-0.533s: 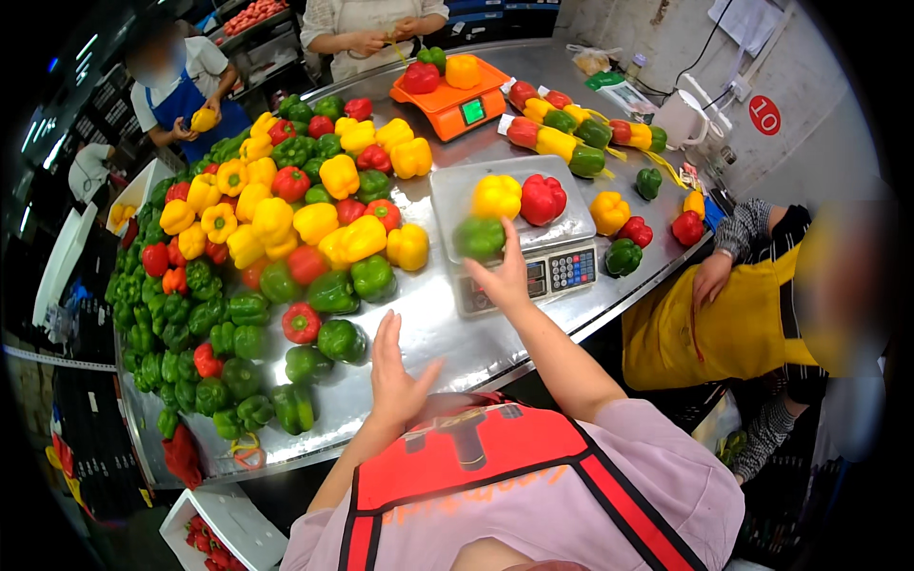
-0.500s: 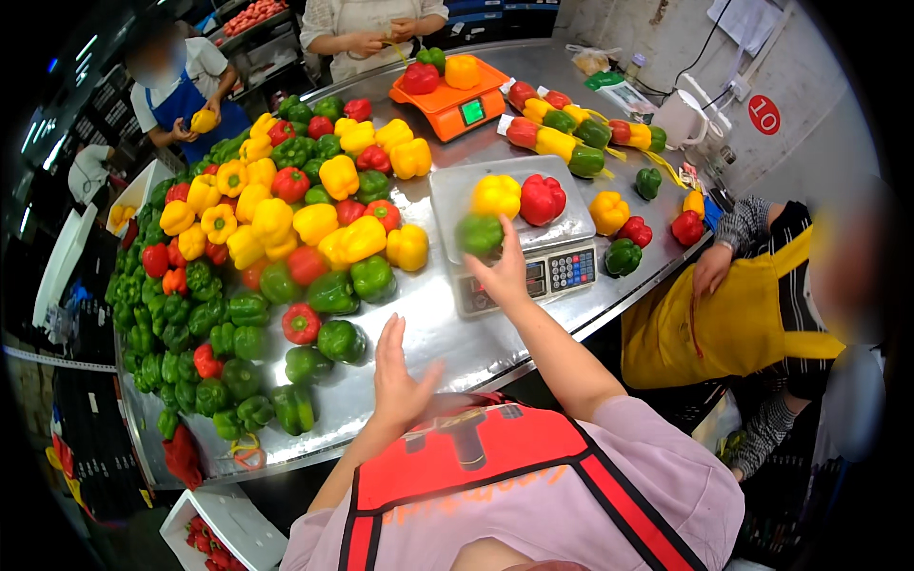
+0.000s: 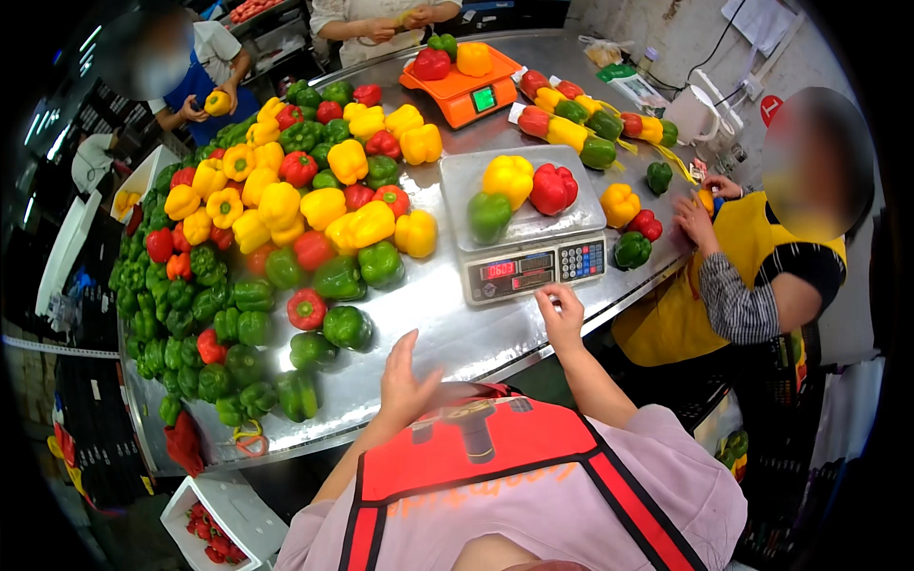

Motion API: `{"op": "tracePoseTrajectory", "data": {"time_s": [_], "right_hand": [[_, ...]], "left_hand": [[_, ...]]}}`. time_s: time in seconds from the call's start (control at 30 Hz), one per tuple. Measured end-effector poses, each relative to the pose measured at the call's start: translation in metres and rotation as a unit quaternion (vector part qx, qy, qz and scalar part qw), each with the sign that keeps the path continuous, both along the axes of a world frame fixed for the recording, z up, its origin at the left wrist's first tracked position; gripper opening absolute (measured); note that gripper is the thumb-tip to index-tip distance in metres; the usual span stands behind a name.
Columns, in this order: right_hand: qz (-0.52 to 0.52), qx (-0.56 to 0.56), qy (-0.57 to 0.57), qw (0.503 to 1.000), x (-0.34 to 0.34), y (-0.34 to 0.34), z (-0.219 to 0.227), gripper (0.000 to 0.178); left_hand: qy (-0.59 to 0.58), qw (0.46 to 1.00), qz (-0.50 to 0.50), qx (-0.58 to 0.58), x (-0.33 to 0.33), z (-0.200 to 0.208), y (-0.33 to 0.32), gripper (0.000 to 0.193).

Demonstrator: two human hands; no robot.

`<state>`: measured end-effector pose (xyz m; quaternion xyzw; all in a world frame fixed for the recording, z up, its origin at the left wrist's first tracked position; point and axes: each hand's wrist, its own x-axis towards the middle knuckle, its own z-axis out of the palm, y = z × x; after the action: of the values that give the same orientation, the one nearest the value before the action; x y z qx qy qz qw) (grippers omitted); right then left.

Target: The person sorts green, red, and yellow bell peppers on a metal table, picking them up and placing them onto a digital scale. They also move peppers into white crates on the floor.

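Note:
A grey weighing scale (image 3: 490,238) carries a green bell pepper (image 3: 489,217), a yellow bell pepper (image 3: 507,182) and a red bell pepper (image 3: 553,188) on its plate, with red digits lit below. Just in front of its keypad is my right hand (image 3: 564,314), fingers curled in and nothing visible between them. My left hand (image 3: 404,381) hovers over the steel table's near side, empty, its fingers stretched out. Beside it lie a green pepper (image 3: 347,327) and a red pepper (image 3: 307,309), part of a large heap of yellow, red and green peppers (image 3: 281,207) to the left.
An orange scale (image 3: 462,90) with three peppers stands at the back. Wrapped rows of mixed peppers (image 3: 562,131) lie right of it. At right, a person in a yellow apron (image 3: 666,314) handles something at the table edge. Two more people work at the far side.
My right hand has let go of the green pepper on the scale and drawn back toward me, fingers curling. At right, the person in yellow has leaned in with hands at the table.

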<state>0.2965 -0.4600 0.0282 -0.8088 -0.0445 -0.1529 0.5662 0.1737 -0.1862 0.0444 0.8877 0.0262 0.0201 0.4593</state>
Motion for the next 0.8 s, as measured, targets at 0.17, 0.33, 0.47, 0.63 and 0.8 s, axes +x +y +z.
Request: {"op": "tracePoseTrajectory", "data": {"time_s": [0.17, 0.33, 0.47, 0.63, 0.8], "right_hand": [[-0.047, -0.091, 0.093, 0.99, -0.068, -0.059, -0.032, 0.022], [-0.005, -0.301, 0.391, 0.87, -0.121, -0.119, -0.073, 0.028], [-0.001, -0.327, 0.466, 0.823, -0.168, -0.161, -0.133, 0.052], [0.02, -0.347, 0.463, 0.816, -0.196, -0.162, -0.144, 0.056], [-0.019, -0.237, 0.182, 0.954, -0.098, -0.09, -0.086, 0.024]], "left_hand": [[0.005, 1.0, -0.017, 0.002, -0.001, -0.015, 0.001, 0.071], [0.017, 0.999, -0.04, 0.022, 0.002, -0.042, 0.009, 0.071], [0.032, 0.997, -0.059, 0.043, -0.001, -0.051, 0.009, 0.072], [0.022, 0.997, -0.066, 0.045, -0.002, -0.049, 0.01, 0.071], [-0.001, 0.995, -0.056, 0.086, -0.01, -0.057, 0.022, 0.064]]}}
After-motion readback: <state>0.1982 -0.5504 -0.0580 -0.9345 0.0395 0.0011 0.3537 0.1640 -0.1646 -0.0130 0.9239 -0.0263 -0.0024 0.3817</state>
